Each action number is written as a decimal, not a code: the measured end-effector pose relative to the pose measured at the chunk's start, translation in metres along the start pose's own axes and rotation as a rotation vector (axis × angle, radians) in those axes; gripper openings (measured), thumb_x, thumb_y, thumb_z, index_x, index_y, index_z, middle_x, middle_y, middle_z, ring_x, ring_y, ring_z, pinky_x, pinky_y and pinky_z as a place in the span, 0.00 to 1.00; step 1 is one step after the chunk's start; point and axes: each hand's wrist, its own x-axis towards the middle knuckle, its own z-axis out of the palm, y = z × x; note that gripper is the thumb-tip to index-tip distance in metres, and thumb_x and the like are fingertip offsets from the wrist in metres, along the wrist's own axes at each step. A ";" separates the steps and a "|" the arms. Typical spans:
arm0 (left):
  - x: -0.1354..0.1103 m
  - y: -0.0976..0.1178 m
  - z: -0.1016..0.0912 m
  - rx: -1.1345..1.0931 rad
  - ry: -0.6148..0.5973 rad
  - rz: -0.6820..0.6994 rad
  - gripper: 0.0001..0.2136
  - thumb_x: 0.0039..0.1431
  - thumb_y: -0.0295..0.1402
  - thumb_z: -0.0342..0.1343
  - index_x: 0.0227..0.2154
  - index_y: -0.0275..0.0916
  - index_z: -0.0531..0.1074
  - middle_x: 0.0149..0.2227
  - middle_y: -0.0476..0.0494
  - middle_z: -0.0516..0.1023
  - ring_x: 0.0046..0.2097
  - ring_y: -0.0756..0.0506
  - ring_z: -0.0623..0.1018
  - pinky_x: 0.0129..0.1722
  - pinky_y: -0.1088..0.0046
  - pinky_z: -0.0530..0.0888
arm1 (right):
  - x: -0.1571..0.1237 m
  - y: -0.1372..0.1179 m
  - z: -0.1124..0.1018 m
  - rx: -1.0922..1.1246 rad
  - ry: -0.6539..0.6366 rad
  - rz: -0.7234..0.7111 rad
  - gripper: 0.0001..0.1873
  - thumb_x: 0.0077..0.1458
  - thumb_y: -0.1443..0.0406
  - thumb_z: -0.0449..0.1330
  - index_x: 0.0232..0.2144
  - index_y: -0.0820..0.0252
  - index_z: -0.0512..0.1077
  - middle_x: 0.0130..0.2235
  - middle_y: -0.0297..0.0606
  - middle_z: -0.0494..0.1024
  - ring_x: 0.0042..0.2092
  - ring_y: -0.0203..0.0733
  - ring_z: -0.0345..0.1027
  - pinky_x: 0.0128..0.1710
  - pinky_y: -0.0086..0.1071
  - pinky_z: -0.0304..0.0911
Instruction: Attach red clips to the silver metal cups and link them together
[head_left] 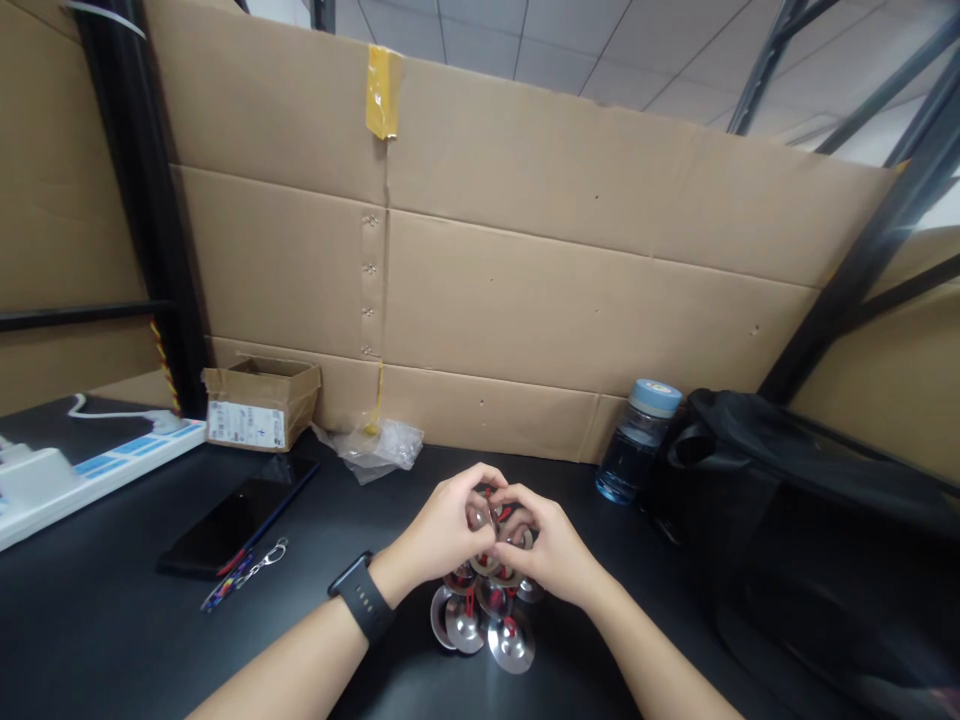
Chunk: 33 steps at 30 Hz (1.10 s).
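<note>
My left hand [444, 530] and my right hand [551, 548] meet over the black table [112, 620], fingers curled and pinched together. Between them they hold a bunch of small shiny metal discs [484, 612] strung on red cord; several discs hang below the hands, down to the table. The left wrist wears a black watch [361, 596]. What the fingertips grip exactly is hidden by the fingers.
A black phone [236, 515] and a keyring with pens [244, 575] lie to the left. A white power strip [90, 470], a small cardboard box [261, 402] and a crumpled plastic bag [377, 447] sit farther back. A water bottle [637, 440] and a black bag [810, 530] stand right, before a cardboard wall [525, 300].
</note>
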 end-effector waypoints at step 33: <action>0.007 -0.051 -0.067 0.654 -0.108 -0.075 0.14 0.45 0.18 0.55 0.31 0.36 0.81 0.30 0.46 0.82 0.32 0.47 0.80 0.33 0.76 0.72 | 0.000 0.080 -0.081 -0.571 0.155 0.254 0.20 0.46 0.59 0.71 0.43 0.58 0.78 0.36 0.38 0.76 0.36 0.43 0.70 0.39 0.35 0.65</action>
